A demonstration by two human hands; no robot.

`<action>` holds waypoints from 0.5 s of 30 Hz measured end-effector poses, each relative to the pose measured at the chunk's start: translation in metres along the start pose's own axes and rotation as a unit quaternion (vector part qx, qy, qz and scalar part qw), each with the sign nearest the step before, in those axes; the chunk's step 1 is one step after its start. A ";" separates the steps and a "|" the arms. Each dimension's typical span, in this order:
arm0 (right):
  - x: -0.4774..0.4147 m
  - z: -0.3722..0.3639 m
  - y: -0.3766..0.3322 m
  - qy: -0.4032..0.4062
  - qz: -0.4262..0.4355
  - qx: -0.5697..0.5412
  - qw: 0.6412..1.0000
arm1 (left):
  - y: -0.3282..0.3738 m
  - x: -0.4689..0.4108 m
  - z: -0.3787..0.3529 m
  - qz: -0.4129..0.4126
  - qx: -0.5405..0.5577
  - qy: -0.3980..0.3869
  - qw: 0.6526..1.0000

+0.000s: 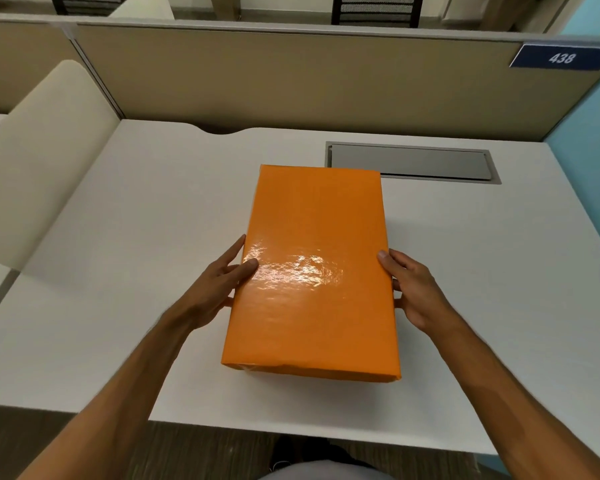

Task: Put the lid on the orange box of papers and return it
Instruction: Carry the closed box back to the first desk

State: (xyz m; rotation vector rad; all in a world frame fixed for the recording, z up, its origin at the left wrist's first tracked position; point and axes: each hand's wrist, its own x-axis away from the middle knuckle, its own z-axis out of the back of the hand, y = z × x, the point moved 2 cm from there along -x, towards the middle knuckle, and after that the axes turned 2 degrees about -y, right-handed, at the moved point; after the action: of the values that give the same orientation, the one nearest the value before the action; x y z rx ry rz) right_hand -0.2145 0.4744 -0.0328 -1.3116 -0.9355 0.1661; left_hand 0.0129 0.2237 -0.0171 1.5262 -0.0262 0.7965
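We grasp the orange box (312, 271), lid on, with left hand (219, 289) and right hand (416, 292) at its long edges; bare desk (118, 271) surrounds it.

White desk (125, 237), cable hatch (409, 162), sign 438 (561, 57)

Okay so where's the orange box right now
In the head view, the orange box sits mid-desk, between the left hand and right hand, just before the grey cable hatch.

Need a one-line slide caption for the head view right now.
Left hand and right hand grip the long sides of the lidded orange box on the white desk.
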 end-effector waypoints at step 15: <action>-0.047 -0.054 -0.036 -0.052 0.029 0.013 0.998 | 0.018 -0.006 0.053 -0.013 0.017 0.091 0.996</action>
State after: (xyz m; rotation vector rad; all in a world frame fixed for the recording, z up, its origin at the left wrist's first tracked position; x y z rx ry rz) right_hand -0.2228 0.3949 -0.0224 -1.3164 -0.9800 0.2936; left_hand 0.0238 0.1715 0.0011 1.4774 0.1411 0.9160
